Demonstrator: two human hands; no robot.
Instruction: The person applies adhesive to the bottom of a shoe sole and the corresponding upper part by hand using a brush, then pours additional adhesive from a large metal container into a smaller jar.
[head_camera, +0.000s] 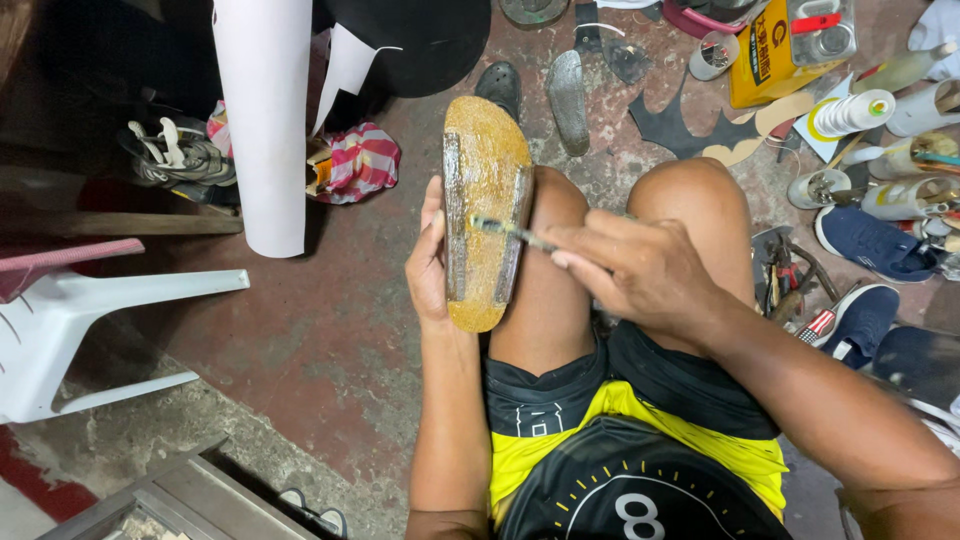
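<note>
Colours and patterns in a shoe-repair scene, seen from above.

Sole (487, 215): speckled golden-tan with grey side strips. Shirt (630, 470): black and bright yellow, with white markings. Cloth (360, 160): pink-and-white stripes. Floor (320, 330): mottled dark red. Chair (70, 330): white. Rolled sheet (265, 120): white. Can (770, 55): yellow. Sneakers (875, 245): navy with white soles.

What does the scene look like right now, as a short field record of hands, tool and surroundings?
left hand: grips the sole's edge, steadying it on the left knee
sole: yellowish, glue-coated, lying lengthwise
right hand: fingers pinch a small brush
brush: tip touching the sole's middle
nearby: yellow can, blue shoes, white chair
</note>
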